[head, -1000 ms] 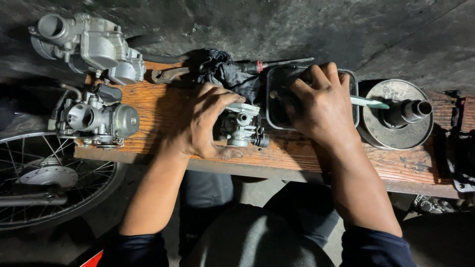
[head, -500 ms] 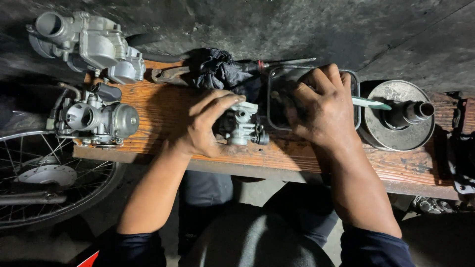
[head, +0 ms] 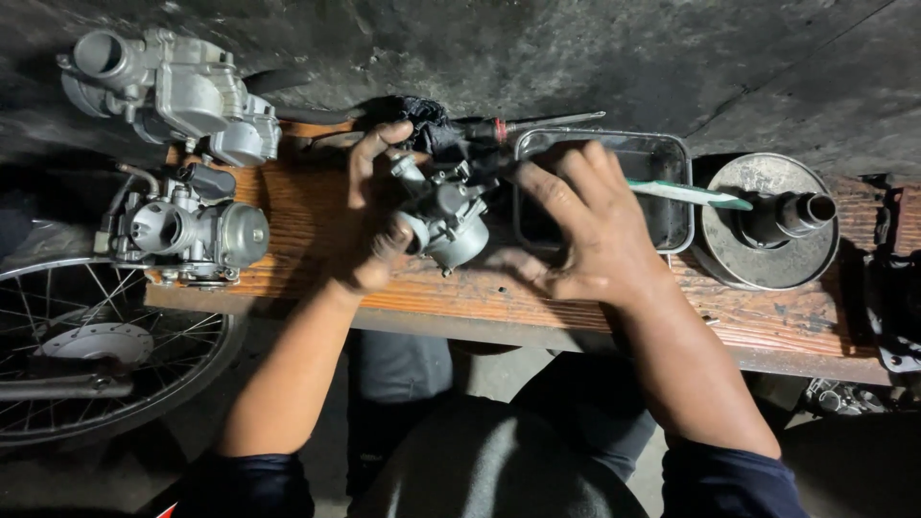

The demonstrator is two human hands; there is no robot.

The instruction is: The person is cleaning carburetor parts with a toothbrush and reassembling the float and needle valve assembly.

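My left hand (head: 369, 216) grips a small grey metal carburetor (head: 443, 216), lifted a little above a worn wooden bench (head: 767, 321). My right hand (head: 585, 225) hovers just right of the carburetor with fingers spread, in front of a dark metal tray (head: 672, 187); its fingertips come close to the part, and I cannot tell whether they touch it. A toothbrush with a green and white handle (head: 686, 194) lies across the tray's right rim.
Two more carburetors (head: 182, 86) (head: 187, 230) sit at the bench's left end. A dark rag (head: 432, 125) and a screwdriver (head: 537, 123) lie behind. A round clutch pulley (head: 767, 221) stands at right. A spoked wheel (head: 86, 355) is below left.
My left hand has lifted and turned the carburetor off the bench. My right hand has come off the tray and moved left toward the part, fingers now spread.
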